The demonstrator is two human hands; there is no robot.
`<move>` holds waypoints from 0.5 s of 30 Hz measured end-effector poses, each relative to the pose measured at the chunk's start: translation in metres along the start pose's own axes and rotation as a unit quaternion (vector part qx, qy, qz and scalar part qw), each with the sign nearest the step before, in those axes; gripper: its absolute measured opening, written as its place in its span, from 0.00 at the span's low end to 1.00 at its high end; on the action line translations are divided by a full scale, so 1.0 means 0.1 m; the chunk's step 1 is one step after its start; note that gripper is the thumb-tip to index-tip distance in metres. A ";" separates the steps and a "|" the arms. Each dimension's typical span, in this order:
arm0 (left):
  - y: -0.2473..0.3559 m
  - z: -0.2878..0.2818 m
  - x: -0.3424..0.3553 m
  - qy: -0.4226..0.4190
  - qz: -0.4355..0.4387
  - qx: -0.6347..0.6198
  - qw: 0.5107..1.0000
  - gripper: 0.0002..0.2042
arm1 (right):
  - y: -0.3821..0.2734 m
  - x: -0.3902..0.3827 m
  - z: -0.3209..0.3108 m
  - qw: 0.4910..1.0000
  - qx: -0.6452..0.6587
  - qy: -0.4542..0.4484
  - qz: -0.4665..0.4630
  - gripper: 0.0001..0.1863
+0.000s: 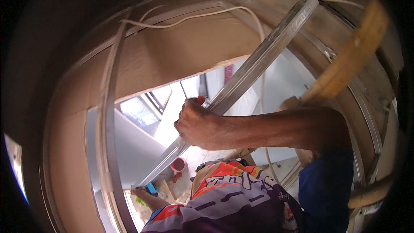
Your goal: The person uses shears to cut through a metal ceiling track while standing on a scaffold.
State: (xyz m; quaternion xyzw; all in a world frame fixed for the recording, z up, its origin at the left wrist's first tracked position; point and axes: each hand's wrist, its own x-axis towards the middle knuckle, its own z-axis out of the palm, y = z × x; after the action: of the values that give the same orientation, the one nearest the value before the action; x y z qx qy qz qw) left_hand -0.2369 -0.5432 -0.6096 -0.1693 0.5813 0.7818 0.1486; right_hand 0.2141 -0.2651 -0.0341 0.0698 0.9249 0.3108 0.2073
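A long silvery metal channel (254, 67) runs slantwise from the upper right down to the lower left, through the opening in the ceiling boards. My right hand (198, 123) is closed around it about midway, knuckles up. A small red thing (200, 99) pokes out by that hand; its kind is not clear. Down at the channel's lower end, my left hand (142, 194) appears closed on the metal, its fingers small and partly hidden.
Brown boards (185, 45) edge the opening. Another metal channel (110, 116) stands at the left. A pale cable (207, 14) loops overhead, and a yellowish wooden beam (351, 58) slants in at the right. Far below are a reddish bucket (178, 164) and a blue object (151, 187).
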 end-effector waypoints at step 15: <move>-0.39 -0.40 -0.75 0.024 -0.030 -0.066 0.997 0.18 | 1.30 0.59 0.43 0.926 -0.059 0.354 0.115 0.12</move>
State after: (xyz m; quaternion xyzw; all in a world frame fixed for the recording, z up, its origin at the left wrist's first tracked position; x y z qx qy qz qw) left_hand -0.1497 -0.5734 -0.6207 -0.2147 0.5267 0.8093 0.1466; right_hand 0.1794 -0.1230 -0.0062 0.0485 0.9038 0.3909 -0.1672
